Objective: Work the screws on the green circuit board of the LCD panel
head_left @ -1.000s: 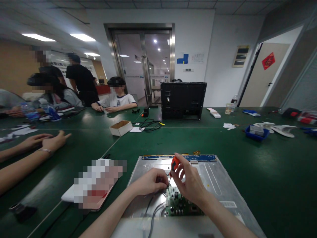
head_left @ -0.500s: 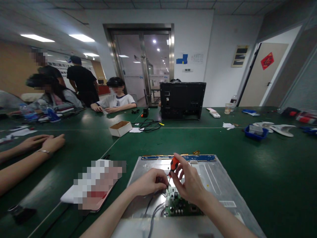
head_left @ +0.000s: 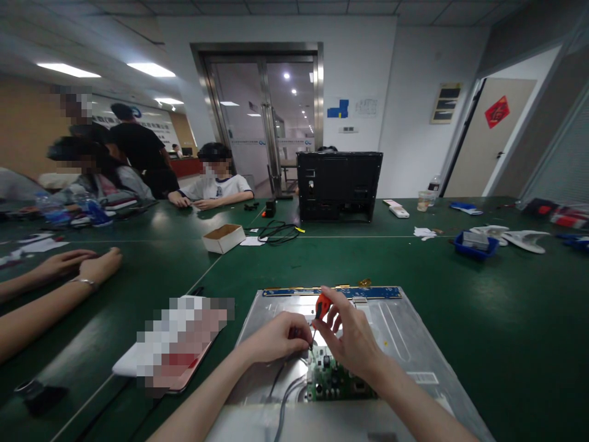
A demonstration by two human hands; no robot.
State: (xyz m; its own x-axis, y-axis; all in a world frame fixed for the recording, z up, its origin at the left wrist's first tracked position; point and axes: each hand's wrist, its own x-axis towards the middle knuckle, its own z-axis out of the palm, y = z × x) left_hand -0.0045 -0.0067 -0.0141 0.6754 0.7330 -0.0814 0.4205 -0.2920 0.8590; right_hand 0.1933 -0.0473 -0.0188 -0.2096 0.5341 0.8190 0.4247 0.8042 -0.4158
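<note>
Aslant, an orange-and-black screwdriver [head_left: 323,303] sits pinched in the right hand [head_left: 350,333], its long axis running down and leftward to the left hand [head_left: 278,336] (curled close, its grip unclear), near a green circuit board [head_left: 329,379] partly beneath the right.

An office-like workroom: steel-framed glass double doors [head_left: 265,123], rectangular white ceiling lights [head_left: 151,70], a broad dark-green table [head_left: 510,319] (with a green circuit board [head_left: 327,385] on a silver metal panel [head_left: 416,350]).
</note>
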